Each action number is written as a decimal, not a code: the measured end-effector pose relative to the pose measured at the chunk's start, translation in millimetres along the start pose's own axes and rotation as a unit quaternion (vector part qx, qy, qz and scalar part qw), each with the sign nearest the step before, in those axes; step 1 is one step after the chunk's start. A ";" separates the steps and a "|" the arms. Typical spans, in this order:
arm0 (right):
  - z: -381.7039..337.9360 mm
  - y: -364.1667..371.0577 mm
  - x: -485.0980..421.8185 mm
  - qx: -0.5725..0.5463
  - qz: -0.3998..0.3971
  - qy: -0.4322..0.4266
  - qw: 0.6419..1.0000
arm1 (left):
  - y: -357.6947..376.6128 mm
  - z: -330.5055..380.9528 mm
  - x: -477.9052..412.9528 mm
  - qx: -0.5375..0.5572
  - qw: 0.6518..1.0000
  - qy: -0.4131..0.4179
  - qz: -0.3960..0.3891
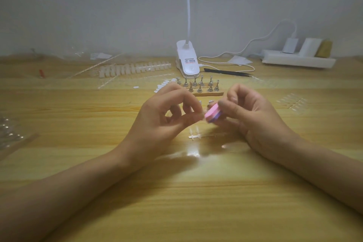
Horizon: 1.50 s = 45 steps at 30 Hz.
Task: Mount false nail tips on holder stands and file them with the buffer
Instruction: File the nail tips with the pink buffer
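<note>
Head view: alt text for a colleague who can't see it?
The right hand holds a pink-and-purple buffer against a small pale piece pinched in the left hand, above a wooden table. Holder stands and a clip lamp sit behind.

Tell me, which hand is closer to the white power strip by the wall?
Right. The right hand is nearer the person than the power strip and to its left. The left hand sits farther left, beyond the pink buffer.
</note>
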State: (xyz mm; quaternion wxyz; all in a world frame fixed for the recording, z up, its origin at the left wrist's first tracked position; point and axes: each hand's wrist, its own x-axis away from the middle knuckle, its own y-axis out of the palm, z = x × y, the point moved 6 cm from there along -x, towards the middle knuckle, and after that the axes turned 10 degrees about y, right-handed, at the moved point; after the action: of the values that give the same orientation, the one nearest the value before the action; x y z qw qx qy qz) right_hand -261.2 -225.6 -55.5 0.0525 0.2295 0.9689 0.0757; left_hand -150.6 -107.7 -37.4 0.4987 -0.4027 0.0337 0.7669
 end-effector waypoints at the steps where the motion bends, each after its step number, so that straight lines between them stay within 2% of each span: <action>1: 1.1 3.7 0.0 0.015 -0.029 0.003 0.999 | 0.0 -0.2 0.0 -0.002 1.000 0.000 0.001; 3: 1.0 9.7 0.3 0.032 -0.063 -0.007 0.997 | 0.0 -0.4 -0.2 -0.008 1.000 -0.001 0.001; 6: -0.7 -2.7 0.0 0.000 0.017 -0.008 1.000 | 0.1 0.4 -0.6 0.001 1.000 -0.001 0.000; 7: 0.2 -2.8 -0.1 0.006 0.015 -0.006 1.000 | 0.0 0.2 -0.7 0.000 1.000 -0.001 0.001; 10: 1.4 8.1 -0.6 0.044 -0.055 0.001 0.998 | 0.5 -0.9 -0.6 -0.014 1.000 0.000 -0.001; 13: 2.0 -1.7 -1.5 -0.009 0.009 0.015 1.000 | 0.6 -0.2 -0.3 -0.018 1.000 0.003 -0.003; 16: 1.7 7.2 -0.8 0.023 -0.043 0.009 0.999 | 0.0 -0.2 -0.5 -0.025 1.000 0.002 -0.002; 20: 1.7 -0.9 -1.7 -0.001 0.007 0.011 1.000 | 0.1 -0.2 -0.5 -0.020 1.000 0.001 0.000; 23: 1.6 9.0 -1.4 0.029 -0.056 0.003 0.998 | 0.0 -0.8 -1.0 -0.026 1.000 0.000 -0.001; 26: 2.3 -0.4 -1.7 0.012 0.002 0.007 1.000 | 0.0 -1.1 -0.7 -0.024 1.000 0.001 -0.003; 29: 2.0 5.6 -2.2 0.030 -0.047 0.002 0.998 | 0.6 -1.2 -0.1 -0.022 1.000 0.000 -0.010; 33: 2.3 -0.5 -2.3 0.023 -0.008 0.005 1.000 | 0.0 -0.5 -0.6 -0.022 1.000 0.005 -0.006; 36: 2.9 8.8 -1.3 0.045 -0.072 0.002 0.996 | 0.5 -0.4 -1.2 -0.031 0.999 0.003 -0.010; 40: 2.5 -1.8 -2.5 0.014 -0.004 0.005 1.000 | 1.0 1.2 -0.3 -0.018 1.000 -0.002 -0.011; 45: 2.4 0.2 -2.7 0.012 -0.033 0.022 0.999 | 0.9 3.1 1.2 -0.010 1.000 -0.001 -0.011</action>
State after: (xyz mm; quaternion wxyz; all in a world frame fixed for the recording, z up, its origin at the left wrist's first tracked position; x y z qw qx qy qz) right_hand -258.3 -226.4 -57.6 0.0308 0.1964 0.9777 0.0678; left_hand -153.3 -105.8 -36.4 0.5029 -0.4071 0.0208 0.7622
